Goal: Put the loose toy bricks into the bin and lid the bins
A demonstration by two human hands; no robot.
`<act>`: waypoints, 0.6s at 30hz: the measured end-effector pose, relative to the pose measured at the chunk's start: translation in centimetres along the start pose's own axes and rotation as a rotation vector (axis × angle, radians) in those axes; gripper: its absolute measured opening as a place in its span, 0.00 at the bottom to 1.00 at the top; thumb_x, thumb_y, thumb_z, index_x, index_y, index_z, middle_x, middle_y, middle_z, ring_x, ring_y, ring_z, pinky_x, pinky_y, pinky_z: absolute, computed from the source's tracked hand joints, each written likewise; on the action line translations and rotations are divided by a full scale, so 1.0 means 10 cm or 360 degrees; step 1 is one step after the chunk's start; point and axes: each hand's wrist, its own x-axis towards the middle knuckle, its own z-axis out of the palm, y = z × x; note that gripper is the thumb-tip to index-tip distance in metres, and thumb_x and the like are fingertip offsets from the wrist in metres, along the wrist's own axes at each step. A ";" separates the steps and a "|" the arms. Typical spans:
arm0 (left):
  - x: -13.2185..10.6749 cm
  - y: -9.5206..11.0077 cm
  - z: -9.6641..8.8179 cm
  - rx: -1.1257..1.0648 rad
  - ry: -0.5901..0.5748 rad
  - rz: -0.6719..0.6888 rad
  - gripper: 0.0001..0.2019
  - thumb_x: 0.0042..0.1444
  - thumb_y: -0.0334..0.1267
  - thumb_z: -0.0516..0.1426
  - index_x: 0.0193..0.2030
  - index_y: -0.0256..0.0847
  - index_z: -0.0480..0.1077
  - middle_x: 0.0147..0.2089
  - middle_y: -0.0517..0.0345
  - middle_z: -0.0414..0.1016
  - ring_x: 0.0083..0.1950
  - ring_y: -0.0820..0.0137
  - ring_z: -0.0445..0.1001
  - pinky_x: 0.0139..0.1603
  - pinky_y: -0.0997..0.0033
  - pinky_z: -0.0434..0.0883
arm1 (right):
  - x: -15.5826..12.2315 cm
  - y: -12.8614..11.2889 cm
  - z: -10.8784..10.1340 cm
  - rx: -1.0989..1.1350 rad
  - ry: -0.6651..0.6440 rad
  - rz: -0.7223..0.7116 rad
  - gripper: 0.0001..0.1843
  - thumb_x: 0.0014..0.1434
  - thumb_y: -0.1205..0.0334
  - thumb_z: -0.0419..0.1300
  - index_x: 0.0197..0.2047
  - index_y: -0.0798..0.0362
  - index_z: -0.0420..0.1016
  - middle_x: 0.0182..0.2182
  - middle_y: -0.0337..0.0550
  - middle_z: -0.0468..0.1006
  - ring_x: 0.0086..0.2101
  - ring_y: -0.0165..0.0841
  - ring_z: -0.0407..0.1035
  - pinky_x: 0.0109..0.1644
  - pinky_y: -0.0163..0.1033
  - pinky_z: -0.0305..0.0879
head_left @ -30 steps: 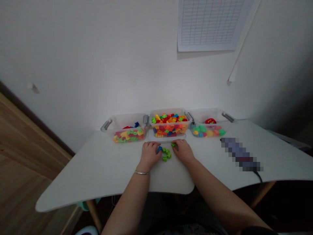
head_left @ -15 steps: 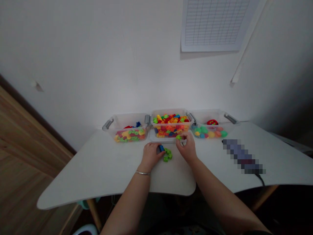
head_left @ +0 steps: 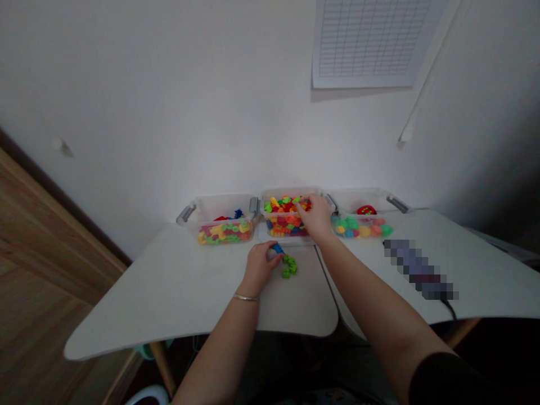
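My left hand [head_left: 258, 264] pinches a blue building block [head_left: 277, 248] just above the table. Right beside that block, several light-green building blocks [head_left: 289, 266] lie in a small curved cluster. My right hand [head_left: 317, 216] reaches over the front wall of the middle clear box [head_left: 278, 236], which is heaped with red, orange, yellow, green and blue blocks. Its thumb and fingers are apart, with red pieces showing between them. A green block [head_left: 296, 199] lies close to those fingertips.
A left clear box [head_left: 192, 225] holds colourful pieces, and a right clear box [head_left: 352, 197] has round coloured pieces and a red disc [head_left: 367, 210]. A blurred-out dark object [head_left: 417, 270] with a cable lies on the white table [head_left: 177, 298]. A wall stands behind.
My right hand has moved forward from the table, carrying a green block, to the middle box; its fingers are now apart. My left hand has tilted the blue block slightly.
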 end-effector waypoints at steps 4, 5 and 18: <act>0.01 0.01 -0.01 -0.0140 0.0076 -0.0078 0.17 0.50 0.38 0.63 0.47 0.39 0.71 0.46 0.51 0.77 0.49 0.62 0.73 0.53 0.59 0.69 | -0.03 0.00 0.02 -0.0104 -0.0165 -0.0063 0.09 0.56 0.57 0.58 0.37 0.51 0.77 0.36 0.47 0.78 0.42 0.44 0.67 0.51 0.49 0.57; 0.01 0.01 -0.01 -0.0172 0.0099 -0.0095 0.17 0.50 0.38 0.64 0.46 0.39 0.71 0.45 0.51 0.77 0.49 0.62 0.73 0.52 0.59 0.69 | -0.06 0.01 0.02 -0.0085 -0.0149 -0.0101 0.10 0.56 0.58 0.57 0.38 0.51 0.77 0.38 0.47 0.78 0.43 0.44 0.67 0.52 0.49 0.57; 0.00 0.06 -0.01 -0.0250 0.0174 -0.0045 0.18 0.46 0.35 0.65 0.45 0.40 0.69 0.43 0.54 0.74 0.46 0.64 0.72 0.51 0.60 0.69 | -0.95 -0.07 0.09 0.0523 -0.0384 -0.0040 0.10 0.56 0.58 0.58 0.40 0.51 0.71 0.36 0.45 0.77 0.37 0.38 0.69 0.43 0.44 0.65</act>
